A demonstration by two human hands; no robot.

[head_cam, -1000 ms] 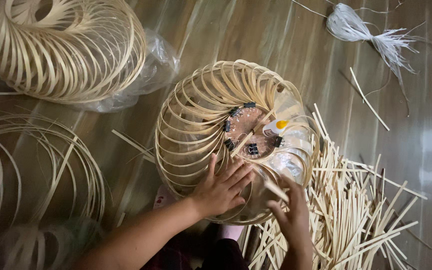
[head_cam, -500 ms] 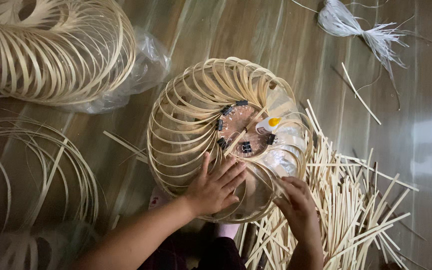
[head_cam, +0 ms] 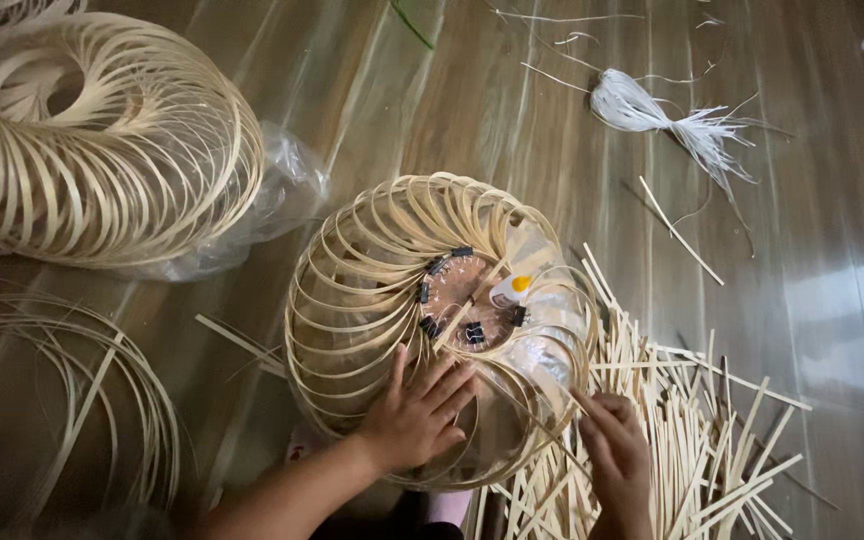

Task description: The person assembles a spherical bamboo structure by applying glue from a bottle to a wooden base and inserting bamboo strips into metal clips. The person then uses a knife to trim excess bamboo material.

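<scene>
Glossy wood-plank floor (head_cam: 512,90), a heap of loose bamboo strips (head_cam: 692,440) at your right. Half-woven bamboo frame (head_cam: 392,290) sits centre, black clips and a small glue bottle (head_cam: 508,291) at its hub. Your left hand (head_cam: 417,415) lies flat, fingers spread, on its ribs; your right hand (head_cam: 617,460) pinches one strip at the rim.

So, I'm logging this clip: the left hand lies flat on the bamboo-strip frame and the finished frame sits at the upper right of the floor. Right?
Not quite. The head view shows the finished frame at the upper left, on clear plastic. The left hand does lie flat on the bamboo-strip frame.
</scene>
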